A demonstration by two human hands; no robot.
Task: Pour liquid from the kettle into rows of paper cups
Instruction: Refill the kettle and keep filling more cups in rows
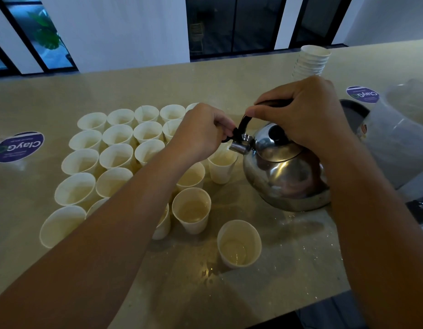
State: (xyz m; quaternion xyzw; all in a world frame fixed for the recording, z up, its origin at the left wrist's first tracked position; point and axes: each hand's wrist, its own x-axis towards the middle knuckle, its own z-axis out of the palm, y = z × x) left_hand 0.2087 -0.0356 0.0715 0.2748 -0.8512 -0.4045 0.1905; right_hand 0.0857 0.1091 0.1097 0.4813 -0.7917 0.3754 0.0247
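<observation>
Far left on the desk (pixel 158 84), a round purple sticker (pixel 17 147). Next, rows of paper cups (pixel 115 157), several showing pale liquid. Our left hand (pixel 201 134) pinches the black spout lever (pixel 229 136) of the steel kettle (pixel 284 172). Spout (pixel 239 147) tilted over one cup (pixel 222 166). Our right hand (pixel 308 110) is wrapped round the black handle (pixel 243 122), kettle lifted and leaning left. One cup (pixel 239 248) stands apart, nearest us. Behind, a stack of spare cups (pixel 311 62).

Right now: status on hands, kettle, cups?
Right hand shut on kettle handle, left hand pinching the spout lever. Spout over cup, no stream visible. Spill drops on table near front cup.
</observation>
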